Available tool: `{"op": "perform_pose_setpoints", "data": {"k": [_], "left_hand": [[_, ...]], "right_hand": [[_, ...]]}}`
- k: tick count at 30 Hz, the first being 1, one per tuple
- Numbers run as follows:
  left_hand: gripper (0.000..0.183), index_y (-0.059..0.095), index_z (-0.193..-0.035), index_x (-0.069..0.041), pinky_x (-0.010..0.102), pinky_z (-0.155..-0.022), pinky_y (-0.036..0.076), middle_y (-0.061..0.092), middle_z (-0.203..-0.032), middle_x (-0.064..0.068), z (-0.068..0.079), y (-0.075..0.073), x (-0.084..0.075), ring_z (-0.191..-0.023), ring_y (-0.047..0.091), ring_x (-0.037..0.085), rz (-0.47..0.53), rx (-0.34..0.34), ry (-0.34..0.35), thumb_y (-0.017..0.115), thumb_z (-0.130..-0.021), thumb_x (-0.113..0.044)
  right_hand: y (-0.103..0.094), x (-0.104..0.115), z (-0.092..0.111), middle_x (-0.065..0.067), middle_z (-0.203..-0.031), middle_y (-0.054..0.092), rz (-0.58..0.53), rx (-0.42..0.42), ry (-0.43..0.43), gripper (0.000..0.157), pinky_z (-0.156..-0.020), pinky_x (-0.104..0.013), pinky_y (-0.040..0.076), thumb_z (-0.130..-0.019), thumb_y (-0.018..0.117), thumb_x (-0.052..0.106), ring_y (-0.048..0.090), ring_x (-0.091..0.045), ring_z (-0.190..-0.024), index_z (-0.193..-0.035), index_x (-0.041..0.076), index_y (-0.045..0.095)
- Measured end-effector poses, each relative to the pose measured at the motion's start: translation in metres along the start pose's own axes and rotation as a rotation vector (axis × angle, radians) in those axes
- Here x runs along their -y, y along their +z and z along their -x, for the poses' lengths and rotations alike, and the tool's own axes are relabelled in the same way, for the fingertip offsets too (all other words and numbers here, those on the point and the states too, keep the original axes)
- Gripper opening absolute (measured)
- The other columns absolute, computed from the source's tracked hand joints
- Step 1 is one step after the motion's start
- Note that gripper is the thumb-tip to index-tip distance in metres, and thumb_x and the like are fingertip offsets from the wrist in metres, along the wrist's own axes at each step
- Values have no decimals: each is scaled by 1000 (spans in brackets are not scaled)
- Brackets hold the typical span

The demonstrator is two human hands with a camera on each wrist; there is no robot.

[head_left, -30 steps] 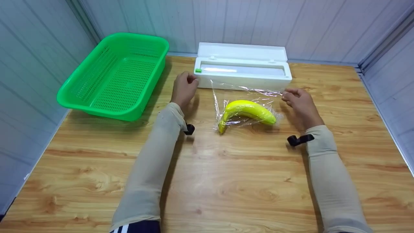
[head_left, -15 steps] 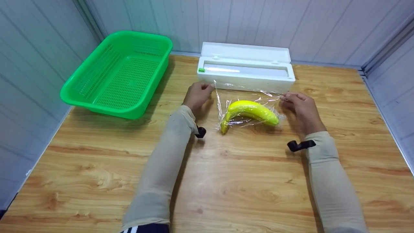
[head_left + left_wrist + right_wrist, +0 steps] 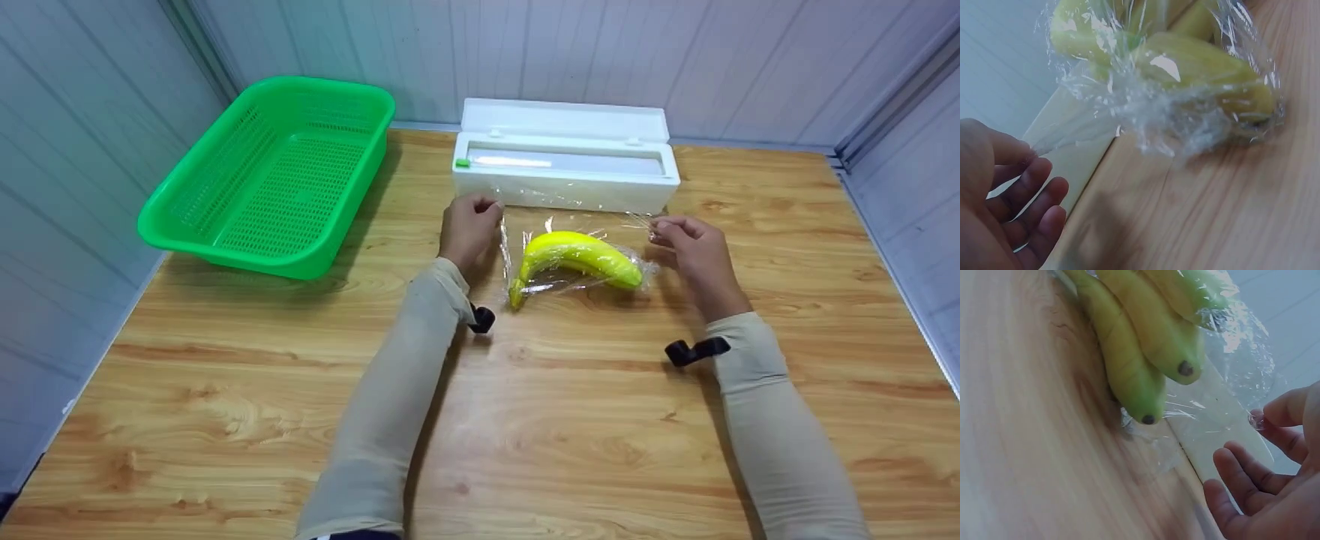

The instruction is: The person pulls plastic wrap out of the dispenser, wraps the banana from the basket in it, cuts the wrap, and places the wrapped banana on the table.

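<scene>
- Right in the middle, a curved bunch of yellow bananas with dark tips (image 3: 581, 251) is laid on the brown wood-grain table (image 3: 570, 435); its stem end is pointed towards the left hand's side, its tips towards the right's;
- around it, crinkled, transparent plastic film (image 3: 1168, 121) is draped, its far edge raised in front of the box behind;
- on one side, the film is pinched between thumb and forefinger of the bare left hand (image 3: 469, 234), the other fingers loosely bent;
- on the other, a film corner is pinched by thumb and forefinger of the bare right hand (image 3: 701, 259), its remaining fingers left free and bent;
- just beyond, a long white box (image 3: 566, 182) is seen with its lid raised, a small green tab (image 3: 463, 163) set at one end;
- farther left, a green perforated plastic basket (image 3: 315, 262) is stood;
- both forearms are covered by beige sleeves (image 3: 379, 405).
</scene>
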State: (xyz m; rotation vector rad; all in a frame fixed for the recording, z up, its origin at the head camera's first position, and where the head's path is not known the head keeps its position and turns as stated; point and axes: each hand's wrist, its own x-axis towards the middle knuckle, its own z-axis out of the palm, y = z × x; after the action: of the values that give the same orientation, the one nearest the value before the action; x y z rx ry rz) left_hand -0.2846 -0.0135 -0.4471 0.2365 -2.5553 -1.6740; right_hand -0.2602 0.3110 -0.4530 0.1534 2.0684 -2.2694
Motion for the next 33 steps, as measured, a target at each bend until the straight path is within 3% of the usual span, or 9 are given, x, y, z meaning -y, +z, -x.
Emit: {"op": "perform_pose_setpoints", "data": {"k": [5, 10, 12, 15, 18, 25, 33], "left_hand": [[18, 68, -90, -8, 24, -70, 45, 62, -80, 0, 8, 1, -3, -77, 56, 12, 67, 10, 42, 60, -86, -23], [19, 67, -89, -5, 25, -67, 46, 62, -79, 2, 14, 3, -7, -75, 56, 14, 138, 34, 76, 60, -87, -23], [19, 66, -89, -4, 26, -68, 46, 62, -79, 3, 17, 2, -9, -75, 55, 14, 159, 46, 87, 60, -87, -22], [19, 65, -89, -4, 27, -69, 46, 61, -82, 4, 20, -3, -10, -77, 55, 16, 182, 68, 84, 60, -88, -22], [20, 64, -91, -3, 29, -69, 47, 60, -84, 5, 25, -7, -9, -79, 56, 18, 205, 81, 74, 59, -89, -23], [19, 63, -92, -4, 28, -66, 47, 59, -87, 6, 30, -11, -1, -75, 54, 20, 280, 43, 46, 60, -89, -22], [17, 63, -92, -2, 35, -67, 49, 57, -85, 11, 34, -2, 0, -74, 57, 29, 376, 59, 127, 60, -89, -18]], "right_hand": [[-1, 2, 8, -19, -115, 54, -8, -25, -15, 39, -87, -46, 43, -85, 65, 23, 54, -33, -102, -110, -5, 58], [-3, 3, 8, -21, -114, 54, -91, -37, -29, 36, -89, -50, 41, -85, 65, 20, 56, -31, -99, -109, -7, 57], [-1, 2, 7, -20, -112, 56, -94, -50, -63, 35, -86, -47, 44, -85, 65, 19, 57, -30, -96, -107, -6, 58], [1, 0, 6, -18, -106, 59, -47, -81, -148, 32, -74, -38, 50, -85, 65, 19, 59, -26, -86, -105, -6, 60], [4, -1, 5, -16, -99, 62, 27, -115, -224, 28, -58, -32, 47, -87, 63, 19, 56, -23, -76, -101, -5, 63], [13, 0, 4, -13, -95, 64, 136, -133, -258, 27, -54, -25, 40, -87, 62, 22, 49, -24, -75, -99, -2, 66], [8, -3, 5, -17, -87, 64, -26, -129, -261, 30, -42, -20, 38, -86, 64, 16, 48, -16, -52, -99, -11, 62]]}}
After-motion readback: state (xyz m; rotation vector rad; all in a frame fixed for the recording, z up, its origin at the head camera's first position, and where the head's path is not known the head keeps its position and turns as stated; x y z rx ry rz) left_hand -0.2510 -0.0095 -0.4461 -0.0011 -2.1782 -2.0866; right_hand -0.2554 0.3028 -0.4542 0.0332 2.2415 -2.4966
